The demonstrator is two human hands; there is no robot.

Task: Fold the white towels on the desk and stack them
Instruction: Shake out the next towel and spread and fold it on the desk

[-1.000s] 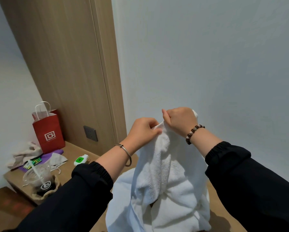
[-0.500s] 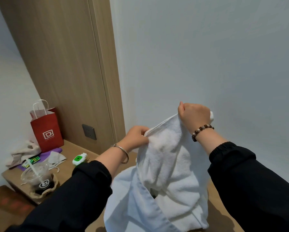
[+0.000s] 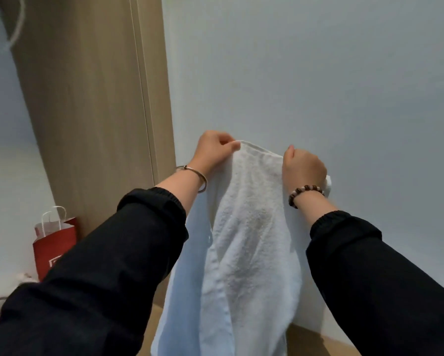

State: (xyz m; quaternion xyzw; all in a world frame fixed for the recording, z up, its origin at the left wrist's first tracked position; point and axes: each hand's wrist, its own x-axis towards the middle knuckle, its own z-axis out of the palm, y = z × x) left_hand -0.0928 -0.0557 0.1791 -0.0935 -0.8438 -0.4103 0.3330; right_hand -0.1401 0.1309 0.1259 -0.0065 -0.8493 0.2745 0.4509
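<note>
The left hand [image 3: 213, 150] and right hand [image 3: 303, 168] are each pinching a top corner of the white towel [image 3: 251, 240]; it is hanging between them, above the desk [image 3: 318, 340] near the wall [image 3: 318, 73].

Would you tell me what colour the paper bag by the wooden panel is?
The paper bag is red, white handles; head view.

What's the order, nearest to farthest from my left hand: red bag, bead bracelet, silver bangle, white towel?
1. white towel: top edge pinched by the left hand.
2. silver bangle: on that hand's own wrist.
3. bead bracelet: on the right wrist, across the towel.
4. red bag: low at far left.
</note>
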